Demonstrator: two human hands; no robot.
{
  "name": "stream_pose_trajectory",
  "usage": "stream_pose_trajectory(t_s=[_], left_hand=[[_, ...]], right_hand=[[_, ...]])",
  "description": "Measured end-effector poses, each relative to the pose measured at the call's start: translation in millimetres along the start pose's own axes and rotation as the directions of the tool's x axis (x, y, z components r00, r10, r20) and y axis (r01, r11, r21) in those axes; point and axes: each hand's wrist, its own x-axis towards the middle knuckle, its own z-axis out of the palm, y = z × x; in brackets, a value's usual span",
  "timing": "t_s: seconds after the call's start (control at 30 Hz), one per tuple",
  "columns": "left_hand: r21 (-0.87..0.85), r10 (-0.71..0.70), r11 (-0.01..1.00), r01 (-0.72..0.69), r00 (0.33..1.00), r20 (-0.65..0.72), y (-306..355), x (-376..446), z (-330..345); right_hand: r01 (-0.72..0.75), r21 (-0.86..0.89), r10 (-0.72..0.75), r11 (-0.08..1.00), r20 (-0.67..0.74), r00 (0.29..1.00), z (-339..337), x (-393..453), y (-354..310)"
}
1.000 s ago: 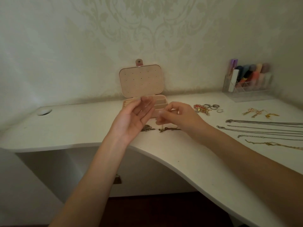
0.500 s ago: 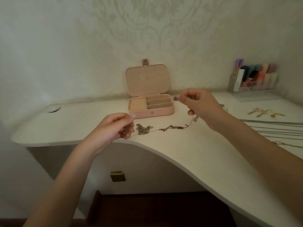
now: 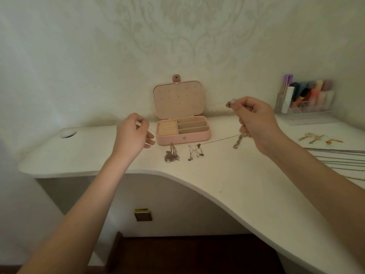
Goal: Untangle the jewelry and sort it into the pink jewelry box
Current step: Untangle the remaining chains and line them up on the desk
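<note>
The pink jewelry box (image 3: pixel 183 137) stands open on the white desk, lid upright against the wall, its compartments bare. My left hand (image 3: pixel 132 135) is pinched shut on one end of a thin chain (image 3: pixel 221 139), just left of the box. My right hand (image 3: pixel 254 120) grips the other end, raised to the right of the box. The chain stretches between them in front of the box. Two tangled clumps (image 3: pixel 171 154) (image 3: pixel 194 152) hang from or lie under it on the desk. A short beaded piece (image 3: pixel 238 141) dangles below my right hand.
Several straightened chains (image 3: pixel 339 157) lie at the right edge of the desk (image 3: pixel 227 175), gold earrings (image 3: pixel 316 137) behind them. A clear organiser (image 3: pixel 304 103) with cosmetics stands at the back right. A cable hole (image 3: pixel 68 133) is at the far left. The desk's front edge curves inward.
Both hands have drawn apart, the right one rising and moving right. The chain is now stretched taut and the clumps have lifted and separated in front of the box.
</note>
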Motion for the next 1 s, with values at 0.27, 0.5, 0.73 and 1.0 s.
stream_pose_trajectory(t_s=[0.27,0.5,0.73,1.0], left_hand=[[-0.596,-0.235,0.751,0.284,0.959,0.160,36.8,16.0,4.3],[-0.425,-0.243,0.859,0.285,0.958,0.152,40.7,15.1,5.6],[-0.274,-0.156,0.943,0.189,0.978,0.138,39.3,18.0,1.0],[-0.228,-0.161,0.955,0.187,0.978,0.129,38.9,28.0,-5.2]], right_hand=[[0.031,-0.061,-0.028,0.998,0.063,0.998,2.1,-0.7,5.4],[-0.071,0.077,0.068,0.994,0.043,0.997,-2.1,0.9,4.0],[-0.281,0.303,0.206,0.911,0.256,0.944,-6.7,1.8,10.0],[-0.354,0.343,0.246,0.870,0.321,0.915,-9.6,2.6,11.6]])
